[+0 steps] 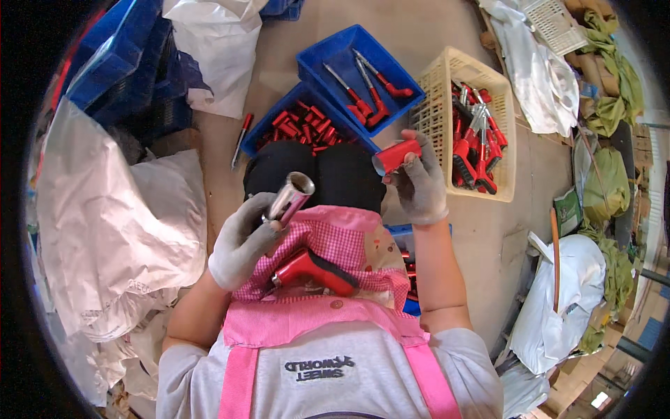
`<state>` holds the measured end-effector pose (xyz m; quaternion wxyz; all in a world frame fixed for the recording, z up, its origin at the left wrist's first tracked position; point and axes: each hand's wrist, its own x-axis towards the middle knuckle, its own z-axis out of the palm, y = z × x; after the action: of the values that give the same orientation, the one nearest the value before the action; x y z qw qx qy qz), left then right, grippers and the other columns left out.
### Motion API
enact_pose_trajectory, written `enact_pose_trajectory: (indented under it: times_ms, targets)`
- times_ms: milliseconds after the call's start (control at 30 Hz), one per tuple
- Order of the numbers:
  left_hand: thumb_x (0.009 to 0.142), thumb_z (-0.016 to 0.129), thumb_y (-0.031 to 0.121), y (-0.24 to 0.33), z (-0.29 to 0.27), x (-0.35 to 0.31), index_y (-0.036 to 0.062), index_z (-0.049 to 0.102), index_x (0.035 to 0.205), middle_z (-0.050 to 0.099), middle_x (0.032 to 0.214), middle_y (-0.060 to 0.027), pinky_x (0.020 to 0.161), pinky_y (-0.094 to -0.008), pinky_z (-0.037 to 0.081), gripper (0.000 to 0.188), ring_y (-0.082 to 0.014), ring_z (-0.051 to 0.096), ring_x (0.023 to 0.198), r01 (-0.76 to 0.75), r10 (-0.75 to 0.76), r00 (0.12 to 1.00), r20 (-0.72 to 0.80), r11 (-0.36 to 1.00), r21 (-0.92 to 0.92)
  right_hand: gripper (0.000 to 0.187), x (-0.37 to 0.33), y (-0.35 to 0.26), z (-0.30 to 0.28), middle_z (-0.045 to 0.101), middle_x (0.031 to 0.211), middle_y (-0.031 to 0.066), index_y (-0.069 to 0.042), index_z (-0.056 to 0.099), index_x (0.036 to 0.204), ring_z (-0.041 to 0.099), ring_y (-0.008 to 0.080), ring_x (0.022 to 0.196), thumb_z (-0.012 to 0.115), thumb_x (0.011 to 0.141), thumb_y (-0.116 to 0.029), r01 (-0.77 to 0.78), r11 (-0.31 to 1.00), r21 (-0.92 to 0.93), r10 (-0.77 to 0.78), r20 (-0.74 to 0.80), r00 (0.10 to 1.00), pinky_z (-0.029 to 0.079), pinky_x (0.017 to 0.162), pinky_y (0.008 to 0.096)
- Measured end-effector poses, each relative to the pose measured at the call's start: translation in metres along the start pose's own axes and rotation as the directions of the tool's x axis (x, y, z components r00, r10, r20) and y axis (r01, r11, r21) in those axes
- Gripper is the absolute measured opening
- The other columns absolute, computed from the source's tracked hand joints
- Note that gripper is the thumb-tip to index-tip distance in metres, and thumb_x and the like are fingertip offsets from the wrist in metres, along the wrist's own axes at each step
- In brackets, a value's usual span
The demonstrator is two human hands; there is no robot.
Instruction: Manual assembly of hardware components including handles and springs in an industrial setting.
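Observation:
My left hand [241, 241], in a pale work glove, is closed around a silver metal tube [293, 192] whose open end points up and away. A short red sleeve [399, 156] is gripped between the thumb and fingers of my right hand [423, 188], also gloved. The two parts are held apart above my knees. On my lap, over the pink checked apron [328, 237], lies a red and black pistol-shaped handle [317, 272] with a metal stub at its left end.
Beyond my knees, a blue bin [279, 105] holds many red sleeves. Another blue bin [317, 52] has several long metal tools with red handles. More such tools fill a cream crate [509, 140] at right. White sacks [125, 223] crowd the left; a red-ended rod [242, 140] lies on the floor.

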<state>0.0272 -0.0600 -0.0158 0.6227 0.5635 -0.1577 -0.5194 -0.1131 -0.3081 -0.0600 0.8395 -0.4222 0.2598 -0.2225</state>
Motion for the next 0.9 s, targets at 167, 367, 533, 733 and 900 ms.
enact_pose_trajectory:
  times_ms: [167,367,533,733,900]
  targets:
    - [0.085,0.059,0.022,-0.007,0.0,-0.017,-0.0008,0.053,0.112,0.057,0.084,-0.0092,0.073,-0.0291,0.044,0.035,-0.0167,0.055,0.077,-0.216,0.185,0.976,0.111,0.829,0.516,0.032,-0.053,-0.002,0.047,0.058,0.095,0.006,-0.006,0.046,0.11,0.057,0.0115,0.076,0.063,0.083,-0.005,0.12,0.964,-0.236,-0.106,0.07,0.992,0.047,0.061,0.0206]
    - [0.084,0.059,0.024,-0.011,-0.008,-0.043,0.0027,0.056,0.106,0.059,0.081,-0.0164,0.066,-0.0353,0.045,0.031,-0.0291,0.059,0.074,-0.367,0.254,0.93,0.265,0.628,0.686,0.039,-0.095,0.004,0.073,0.058,0.094,0.0069,-0.006,0.045,0.107,0.06,0.0136,0.075,0.07,0.077,-0.005,0.121,0.848,-0.516,-0.036,0.173,0.984,0.05,0.064,0.0246]
    - [0.082,0.062,0.028,-0.018,-0.006,-0.056,0.0022,0.05,0.114,0.061,0.092,-0.021,0.072,-0.0408,0.048,0.043,-0.0361,0.061,0.084,-0.322,0.169,0.946,0.275,0.543,0.775,0.033,-0.116,0.018,0.087,0.061,0.083,0.0093,-0.003,0.046,0.116,0.061,0.0122,0.068,0.051,0.093,-0.026,0.041,0.695,-0.718,0.291,0.333,0.897,0.049,0.062,0.0273]
    - [0.081,0.063,0.032,-0.024,-0.001,-0.058,0.0019,0.042,0.125,0.06,0.099,-0.0241,0.077,-0.0439,0.047,0.058,-0.0399,0.059,0.091,-0.279,0.067,0.957,0.282,0.476,0.834,0.031,-0.118,0.033,0.079,0.064,0.082,0.0179,-0.004,0.045,0.117,0.063,0.0345,0.076,0.047,0.093,-0.023,0.183,0.431,-0.884,0.284,0.325,0.902,0.048,0.066,0.0394]
    - [0.08,0.066,0.031,-0.033,-0.015,-0.061,0.0048,0.047,0.122,0.062,0.094,-0.0224,0.075,-0.0398,0.048,0.053,-0.0381,0.06,0.088,-0.267,0.151,0.964,0.22,0.564,0.782,0.035,-0.118,0.04,0.08,0.063,0.089,0.0195,-0.004,0.046,0.117,0.062,0.0359,0.078,0.05,0.092,-0.027,0.012,0.666,-0.746,0.31,0.292,0.905,0.048,0.068,0.041]
